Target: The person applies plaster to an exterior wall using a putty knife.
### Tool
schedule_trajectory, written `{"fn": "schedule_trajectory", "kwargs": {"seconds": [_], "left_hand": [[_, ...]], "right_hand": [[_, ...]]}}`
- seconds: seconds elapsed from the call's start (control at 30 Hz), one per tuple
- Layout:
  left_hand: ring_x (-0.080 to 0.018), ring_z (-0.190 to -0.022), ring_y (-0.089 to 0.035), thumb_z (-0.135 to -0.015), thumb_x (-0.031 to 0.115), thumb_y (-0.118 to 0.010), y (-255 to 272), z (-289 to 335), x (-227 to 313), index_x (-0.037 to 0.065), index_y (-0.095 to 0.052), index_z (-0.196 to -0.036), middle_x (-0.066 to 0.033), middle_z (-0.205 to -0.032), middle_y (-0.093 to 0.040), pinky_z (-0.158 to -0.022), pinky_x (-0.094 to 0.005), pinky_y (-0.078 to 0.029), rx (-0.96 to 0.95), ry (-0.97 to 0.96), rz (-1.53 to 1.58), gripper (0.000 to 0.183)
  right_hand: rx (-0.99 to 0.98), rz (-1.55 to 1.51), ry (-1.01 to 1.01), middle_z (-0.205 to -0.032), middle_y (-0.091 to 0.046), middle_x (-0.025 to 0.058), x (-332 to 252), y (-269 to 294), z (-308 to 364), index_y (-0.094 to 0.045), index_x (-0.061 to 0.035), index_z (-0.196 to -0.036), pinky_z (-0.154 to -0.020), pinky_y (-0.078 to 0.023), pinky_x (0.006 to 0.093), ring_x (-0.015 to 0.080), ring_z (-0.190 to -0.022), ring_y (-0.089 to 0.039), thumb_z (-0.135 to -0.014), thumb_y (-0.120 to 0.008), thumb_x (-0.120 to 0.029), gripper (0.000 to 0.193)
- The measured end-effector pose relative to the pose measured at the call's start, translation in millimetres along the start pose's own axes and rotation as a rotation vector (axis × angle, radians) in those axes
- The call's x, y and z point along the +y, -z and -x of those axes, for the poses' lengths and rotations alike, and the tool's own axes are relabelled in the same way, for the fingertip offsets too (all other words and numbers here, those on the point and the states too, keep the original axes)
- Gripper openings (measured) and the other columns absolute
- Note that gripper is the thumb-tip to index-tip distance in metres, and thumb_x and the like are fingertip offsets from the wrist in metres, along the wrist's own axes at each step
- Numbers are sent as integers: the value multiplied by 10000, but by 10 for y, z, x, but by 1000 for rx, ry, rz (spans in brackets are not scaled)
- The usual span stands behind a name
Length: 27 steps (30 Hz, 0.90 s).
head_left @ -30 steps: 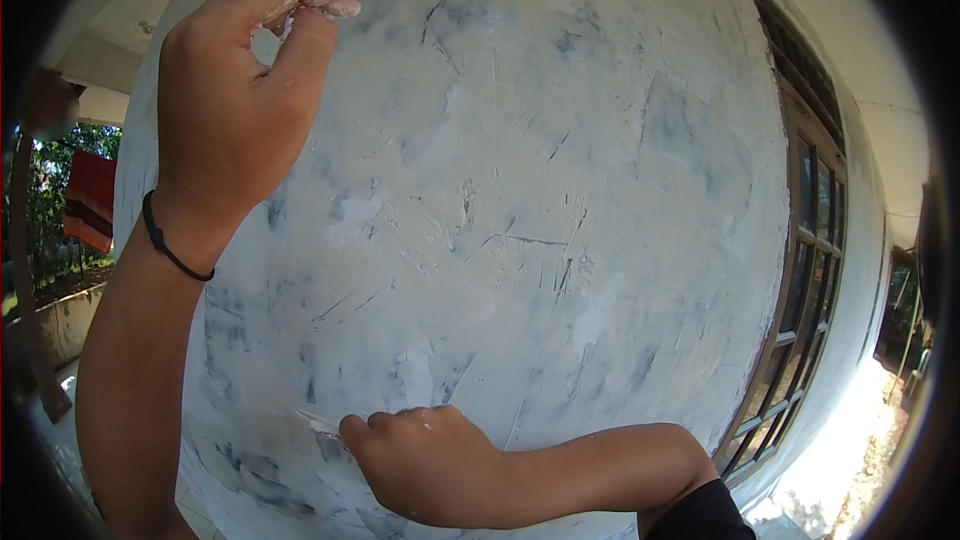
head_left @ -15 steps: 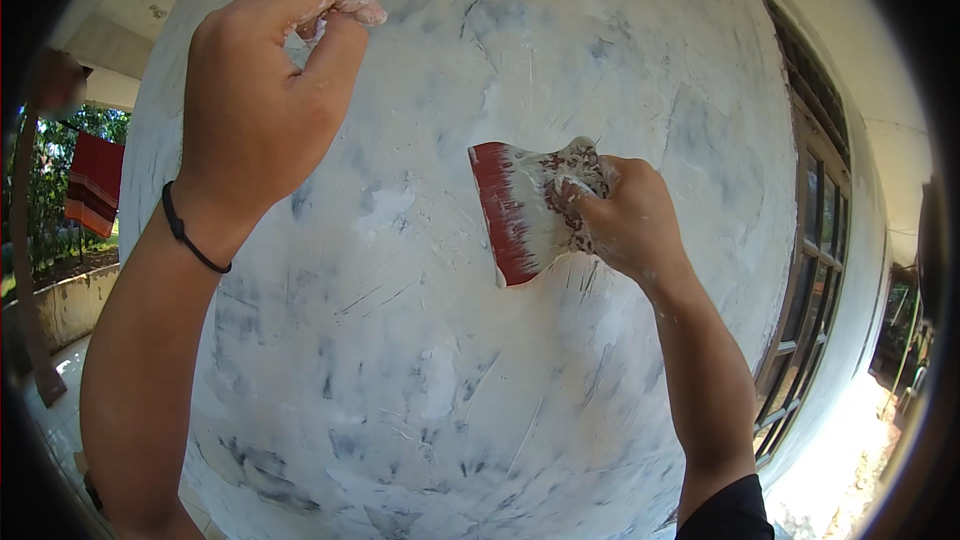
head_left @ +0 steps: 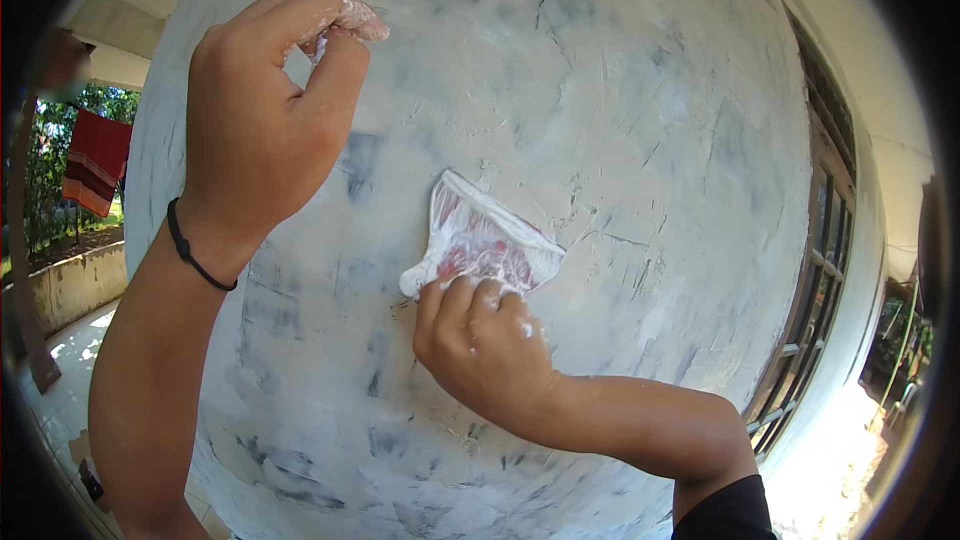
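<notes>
My right hand (head_left: 485, 350) is closed round the lower end of a wide putty spreader (head_left: 490, 240). The red blade is smeared with white paste, thickest along its upper edge. It lies tilted against or close to the wall (head_left: 640, 340), whose grey-white coat is streaked with dark patches and scratches. Higher up on the left, my left hand (head_left: 275, 100) is raised before the wall, fingers curled and the thumb meeting the index finger. White paste coats those fingertips; what the pinch holds, if anything, is hidden. A black cord bracelet (head_left: 185, 240) circles the left wrist.
A wood-framed window (head_left: 810, 290) is set in the wall at the right. On the left hangs a red striped cloth (head_left: 97, 162), above a low wall (head_left: 80, 290) with greenery behind. Pale floor tiles (head_left: 65, 420) show at lower left.
My right hand has moved left and down and turned the spreader, so its blade edge now points up and its other, paste-covered face shows. The left hand has hardly moved.
</notes>
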State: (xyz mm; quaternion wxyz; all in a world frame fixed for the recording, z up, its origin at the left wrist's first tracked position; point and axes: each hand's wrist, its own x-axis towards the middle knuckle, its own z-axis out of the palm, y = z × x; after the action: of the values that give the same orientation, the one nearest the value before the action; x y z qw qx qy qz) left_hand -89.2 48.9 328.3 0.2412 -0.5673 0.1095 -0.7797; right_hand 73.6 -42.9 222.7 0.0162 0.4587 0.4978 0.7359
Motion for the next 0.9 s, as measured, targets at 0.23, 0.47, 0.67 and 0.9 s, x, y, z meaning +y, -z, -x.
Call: {"fn": "schedule_trajectory", "kwargs": {"seconds": [0.23,0.47,0.67,0.9], "left_hand": [[-216,-639,-600,-770,-34,-505,361,331,-133,-18,-636,-789,-104,-734,-639,-592,-280,-450,-71,65,7,134],[-231,-636,-597,-760,-31,-512,553,404,-166,-10,-638,-788,-102,-747,-640,-603,-299,-445,-92,69,13,131],[-185,-772,-575,-833,-46,-457,545,391,-32,-30,-623,-868,-105,-868,-630,-714,-264,-442,-236,109,8,171],[-251,-617,-583,-738,-16,-527,489,365,-11,2,-625,-766,-92,-735,-634,-586,-328,-425,-130,-37,-52,103]], "right_hand": [[-46,-113,248,-569,-538,77,-788,175,399,-566,-18,-642,-375,-302,196,93,-446,-429,-689,-600,-79,85],[79,-236,246,-700,-649,114,-273,746,448,-652,-31,-750,-462,-427,226,138,-535,-573,-731,-586,-130,120],[198,-76,439,-782,-686,134,84,77,449,-687,-9,-867,-530,-485,222,175,-659,-655,-851,-545,-161,209],[123,1,576,-763,-680,114,5,-113,851,-676,6,-852,-518,-473,222,133,-610,-611,-836,-541,-143,202]]}}
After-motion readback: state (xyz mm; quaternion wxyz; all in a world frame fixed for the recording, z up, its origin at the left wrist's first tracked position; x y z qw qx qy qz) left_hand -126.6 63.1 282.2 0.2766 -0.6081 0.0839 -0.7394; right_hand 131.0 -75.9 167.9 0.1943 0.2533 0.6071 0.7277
